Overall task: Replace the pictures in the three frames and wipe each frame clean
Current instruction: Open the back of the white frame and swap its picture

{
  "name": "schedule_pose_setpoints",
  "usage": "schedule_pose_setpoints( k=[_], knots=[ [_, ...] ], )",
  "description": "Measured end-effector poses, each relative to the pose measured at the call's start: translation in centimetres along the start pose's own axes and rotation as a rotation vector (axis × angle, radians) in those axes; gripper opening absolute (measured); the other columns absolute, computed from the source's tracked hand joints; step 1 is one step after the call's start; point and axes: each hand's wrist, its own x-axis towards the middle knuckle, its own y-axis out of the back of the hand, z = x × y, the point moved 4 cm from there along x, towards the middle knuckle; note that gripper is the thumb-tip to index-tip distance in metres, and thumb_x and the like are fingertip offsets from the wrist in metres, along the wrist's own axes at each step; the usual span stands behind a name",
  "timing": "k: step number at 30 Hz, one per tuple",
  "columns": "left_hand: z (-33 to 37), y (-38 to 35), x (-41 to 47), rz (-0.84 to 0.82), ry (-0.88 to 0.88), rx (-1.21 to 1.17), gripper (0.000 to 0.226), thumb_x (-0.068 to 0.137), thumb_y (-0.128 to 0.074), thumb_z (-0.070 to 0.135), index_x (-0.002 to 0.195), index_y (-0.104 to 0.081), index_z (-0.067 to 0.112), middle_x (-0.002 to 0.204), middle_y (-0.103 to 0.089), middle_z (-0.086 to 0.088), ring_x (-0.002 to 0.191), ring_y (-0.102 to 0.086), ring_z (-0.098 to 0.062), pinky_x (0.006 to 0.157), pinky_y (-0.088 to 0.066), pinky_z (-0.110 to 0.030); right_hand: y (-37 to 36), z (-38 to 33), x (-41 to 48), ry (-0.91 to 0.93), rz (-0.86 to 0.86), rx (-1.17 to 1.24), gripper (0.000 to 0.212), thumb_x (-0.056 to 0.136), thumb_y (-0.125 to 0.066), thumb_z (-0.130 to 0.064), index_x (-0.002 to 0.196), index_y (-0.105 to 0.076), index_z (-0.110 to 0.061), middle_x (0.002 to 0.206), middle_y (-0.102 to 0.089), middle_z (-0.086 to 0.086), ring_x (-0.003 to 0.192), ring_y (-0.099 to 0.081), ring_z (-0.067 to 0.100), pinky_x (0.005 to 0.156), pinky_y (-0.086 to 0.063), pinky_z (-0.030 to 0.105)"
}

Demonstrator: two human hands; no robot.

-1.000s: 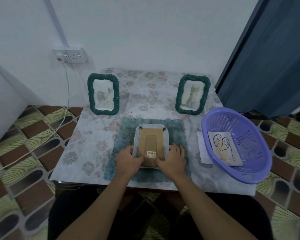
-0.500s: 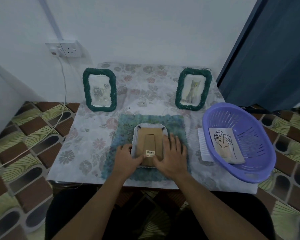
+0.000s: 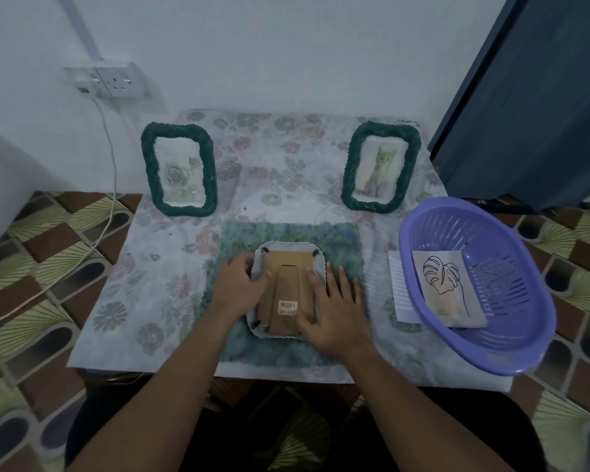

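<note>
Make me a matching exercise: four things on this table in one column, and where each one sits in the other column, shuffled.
Things
1. rose frame
2. cat frame
3. white frame
4. leaf drawing

Places
A. lying in the basket
B. face down on the mat
C. upright, back right
D. upright, back left

Pairs: 1-D, 2-C, 3-B, 4-A

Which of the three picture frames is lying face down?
The white frame on the mat, brown cardboard back up; the rose frame and cat frame, both green, stand upright.
</note>
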Motion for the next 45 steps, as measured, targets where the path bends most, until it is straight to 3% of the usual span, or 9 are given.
schedule_pose_setpoints(
  k=[3, 6, 11, 19, 26, 30, 36, 40, 45],
  knots=[
    [1.4, -0.1, 1.9, -0.009, -0.075, 0.058, 0.043, 0.098, -0.055, 0.028, 0.140, -0.054, 0.019, 0.135, -0.059, -0.006, 0.125, -0.053, -0.026, 0.104, -0.043, -0.035, -0.1, 0.0, 0.1, 0.011, 0.003, 0.005, 0.091, 0.080, -0.021, -0.075, 0.159, -0.001, -0.034, 0.168, 0.002, 0.004, 0.153, 0.013, 0.025, 0.121, 0.013, 0.048],
    [1.7, -0.3, 3.8, -0.046, -0.077, 0.114, 0.040, 0.101, -0.051, 0.025, 0.140, -0.054, 0.016, 0.141, -0.054, -0.011, 0.128, -0.051, -0.027, 0.109, -0.039, -0.035, 0.0, 0.0, 0.1, 0.013, 0.021, 0.013, 0.091, 0.080, -0.023, -0.075, 0.159, -0.003, -0.035, 0.168, 0.000, 0.003, 0.153, 0.012, 0.025, 0.120, 0.015, 0.048],
    [1.5, 0.0, 5.3, -0.003, -0.036, 0.109, 0.025, 0.096, -0.062, 0.022, 0.116, -0.068, 0.008, 0.112, -0.068, -0.007, 0.094, -0.056, -0.012, 0.080, -0.040, -0.021, 0.0, 0.1, 0.1, 0.008, 0.006, 0.022, 0.091, 0.079, -0.024, -0.075, 0.159, -0.003, -0.036, 0.168, 0.002, 0.002, 0.153, 0.015, 0.023, 0.119, 0.017, 0.046],
    [1.2, 0.2, 6.6, -0.003, 0.027, 0.116, 0.014, 0.090, -0.070, 0.033, 0.090, -0.070, 0.019, 0.093, -0.068, 0.001, 0.088, -0.061, -0.014, 0.077, -0.046, -0.026, -0.1, 0.1, 0.2, 0.000, 0.005, 0.028, 0.093, 0.078, -0.025, -0.075, 0.159, -0.004, -0.035, 0.168, 0.000, 0.002, 0.153, 0.014, 0.024, 0.121, 0.013, 0.049],
    [2.1, -0.4, 6.3, 0.067, 0.111, 0.142, 0.029, 0.091, -0.066, 0.039, 0.083, -0.067, 0.011, 0.081, -0.063, -0.001, 0.078, -0.058, -0.017, 0.069, -0.043, -0.027, 0.1, 0.1, 0.2, 0.002, -0.005, 0.019, 0.094, 0.077, -0.018, -0.078, 0.159, -0.003, -0.035, 0.168, 0.001, 0.003, 0.153, 0.014, 0.026, 0.120, 0.014, 0.049],
    [1.6, -0.4, 6.3, 0.071, 0.100, 0.073, 0.028, 0.094, -0.062, 0.040, 0.093, -0.068, 0.013, 0.093, -0.067, -0.002, 0.091, -0.063, -0.020, 0.075, -0.046, -0.029, 0.0, 0.1, 0.3, 0.001, 0.000, 0.020, 0.093, 0.078, -0.021, -0.077, 0.159, -0.003, -0.035, 0.168, 0.000, 0.003, 0.153, 0.014, 0.025, 0.120, 0.013, 0.050],
    [0.6, -0.6, 3.8, -0.015, -0.030, -0.038, 0.049, 0.094, -0.063, 0.036, 0.136, -0.049, 0.015, 0.127, -0.056, -0.004, 0.116, -0.054, -0.020, 0.098, -0.045, -0.037, -0.1, 0.1, 0.3, 0.006, -0.017, 0.010, 0.093, 0.078, -0.019, -0.076, 0.159, -0.001, -0.034, 0.168, 0.002, 0.003, 0.153, 0.015, 0.025, 0.121, 0.013, 0.050],
    [-0.3, -0.7, 0.0, 0.048, -0.240, 0.266, 0.068, 0.089, -0.050, 0.058, 0.144, -0.039, 0.020, 0.142, -0.048, -0.005, 0.131, -0.040, -0.028, 0.109, -0.032, -0.046, -0.2, 0.1, 0.3, 0.003, -0.013, 0.019, 0.093, 0.077, -0.018, -0.077, 0.159, -0.002, -0.035, 0.168, 0.000, 0.003, 0.153, 0.013, 0.026, 0.121, 0.012, 0.050],
    [-2.4, -1.4, -3.1, -0.016, -0.180, 0.546, 0.094, 0.083, -0.021, 0.078, 0.157, -0.011, 0.020, 0.165, -0.006, 0.004, 0.151, 0.002, -0.021, 0.118, -0.008, -0.053, -0.2, 0.0, 0.1, 0.002, 0.010, -0.002, 0.092, 0.079, -0.018, -0.076, 0.159, -0.003, -0.033, 0.168, -0.003, 0.005, 0.154, 0.010, 0.027, 0.121, 0.009, 0.052]
  ],
)
